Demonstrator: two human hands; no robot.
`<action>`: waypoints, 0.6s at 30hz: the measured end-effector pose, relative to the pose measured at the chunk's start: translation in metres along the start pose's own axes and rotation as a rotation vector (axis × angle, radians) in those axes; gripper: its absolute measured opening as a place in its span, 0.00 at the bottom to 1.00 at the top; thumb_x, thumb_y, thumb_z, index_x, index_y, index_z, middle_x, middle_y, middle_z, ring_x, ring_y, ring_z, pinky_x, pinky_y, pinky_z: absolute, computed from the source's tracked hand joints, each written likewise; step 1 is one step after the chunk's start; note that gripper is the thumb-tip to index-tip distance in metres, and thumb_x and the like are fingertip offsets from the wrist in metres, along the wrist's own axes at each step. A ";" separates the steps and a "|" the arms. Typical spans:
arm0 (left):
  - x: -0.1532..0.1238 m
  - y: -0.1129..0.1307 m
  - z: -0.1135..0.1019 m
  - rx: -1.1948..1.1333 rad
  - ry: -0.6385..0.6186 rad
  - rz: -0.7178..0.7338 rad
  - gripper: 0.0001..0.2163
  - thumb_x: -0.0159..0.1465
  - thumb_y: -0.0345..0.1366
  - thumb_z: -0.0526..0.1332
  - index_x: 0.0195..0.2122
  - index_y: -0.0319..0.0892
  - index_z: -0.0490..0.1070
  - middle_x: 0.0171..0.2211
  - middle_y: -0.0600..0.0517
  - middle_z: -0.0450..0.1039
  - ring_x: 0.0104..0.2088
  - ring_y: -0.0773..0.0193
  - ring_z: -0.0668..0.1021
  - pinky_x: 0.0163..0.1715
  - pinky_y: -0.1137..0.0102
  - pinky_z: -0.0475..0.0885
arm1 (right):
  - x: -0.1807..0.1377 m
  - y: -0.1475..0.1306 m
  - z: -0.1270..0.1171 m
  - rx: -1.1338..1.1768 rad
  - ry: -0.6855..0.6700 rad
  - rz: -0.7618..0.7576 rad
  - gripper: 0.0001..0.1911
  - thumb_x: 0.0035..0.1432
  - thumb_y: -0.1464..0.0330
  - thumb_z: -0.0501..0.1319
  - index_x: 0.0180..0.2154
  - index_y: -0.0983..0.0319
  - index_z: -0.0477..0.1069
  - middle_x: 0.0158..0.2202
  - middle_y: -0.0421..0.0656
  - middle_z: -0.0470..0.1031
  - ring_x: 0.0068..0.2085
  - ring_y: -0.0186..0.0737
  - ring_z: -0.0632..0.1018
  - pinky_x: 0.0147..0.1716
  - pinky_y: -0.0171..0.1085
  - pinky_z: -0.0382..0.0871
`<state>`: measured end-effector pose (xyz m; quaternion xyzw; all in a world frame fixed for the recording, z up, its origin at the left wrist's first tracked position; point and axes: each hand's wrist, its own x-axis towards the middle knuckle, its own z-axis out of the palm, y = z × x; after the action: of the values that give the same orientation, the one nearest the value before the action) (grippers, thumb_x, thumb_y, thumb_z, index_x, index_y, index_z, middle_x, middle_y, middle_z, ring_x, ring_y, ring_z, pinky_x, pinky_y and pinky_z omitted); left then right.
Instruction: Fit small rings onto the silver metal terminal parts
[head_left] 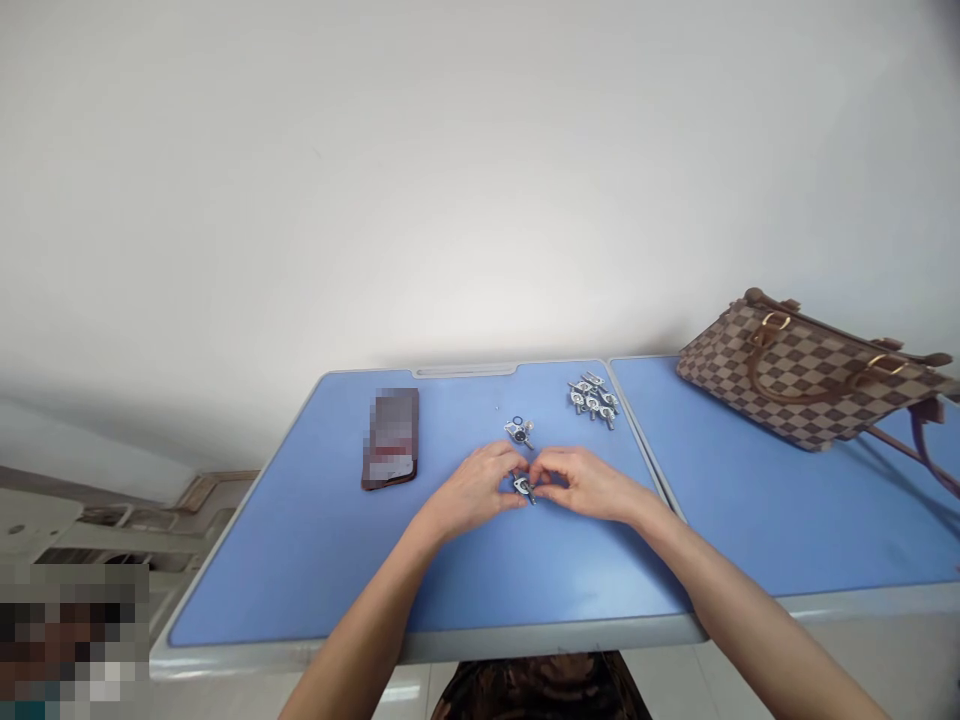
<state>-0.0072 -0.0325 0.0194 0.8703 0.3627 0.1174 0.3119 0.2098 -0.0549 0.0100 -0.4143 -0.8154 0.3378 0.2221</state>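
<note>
left hand [480, 487] and right hand [581, 482]: fingertips pinched together on small metal key piece [523, 487], mid blue table [300, 560] | loose key ring [519, 431] just beyond | key pile [593, 397] far right | blurred wallet [391, 437] left, no readable writing | checkered handbag [806, 380] far right

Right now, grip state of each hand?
Left hand: grip closed, pinching the small metal piece between the two hands.
Right hand: grip closed on the same small metal piece from the other side.
</note>
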 end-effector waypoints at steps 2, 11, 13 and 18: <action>0.001 -0.001 0.005 0.026 -0.002 0.019 0.05 0.60 0.33 0.63 0.37 0.43 0.70 0.38 0.52 0.70 0.41 0.60 0.72 0.41 0.68 0.67 | 0.002 -0.001 0.005 -0.093 -0.047 -0.028 0.05 0.57 0.74 0.59 0.36 0.59 0.72 0.33 0.39 0.73 0.31 0.34 0.71 0.31 0.33 0.62; 0.003 -0.006 0.012 0.020 0.028 0.014 0.00 0.61 0.32 0.61 0.33 0.43 0.70 0.34 0.53 0.69 0.37 0.62 0.73 0.37 0.70 0.67 | 0.002 -0.002 0.007 -0.115 -0.056 -0.007 0.06 0.57 0.76 0.56 0.33 0.61 0.70 0.32 0.39 0.75 0.29 0.34 0.72 0.29 0.32 0.62; 0.003 -0.004 0.011 0.025 0.029 0.008 0.01 0.61 0.32 0.62 0.34 0.43 0.72 0.35 0.53 0.70 0.37 0.62 0.73 0.36 0.71 0.67 | 0.002 0.000 0.004 -0.095 -0.013 0.040 0.05 0.57 0.74 0.57 0.33 0.61 0.70 0.32 0.39 0.75 0.30 0.34 0.72 0.30 0.32 0.63; 0.002 0.001 0.009 0.039 0.043 0.010 0.05 0.60 0.31 0.62 0.38 0.45 0.74 0.37 0.53 0.72 0.38 0.63 0.75 0.38 0.71 0.69 | 0.007 0.008 0.002 -0.262 0.104 0.168 0.07 0.60 0.74 0.55 0.36 0.61 0.71 0.34 0.42 0.76 0.33 0.36 0.74 0.33 0.34 0.63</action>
<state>-0.0009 -0.0356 0.0129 0.8752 0.3671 0.1305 0.2866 0.2088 -0.0464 0.0029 -0.5234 -0.8024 0.2242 0.1789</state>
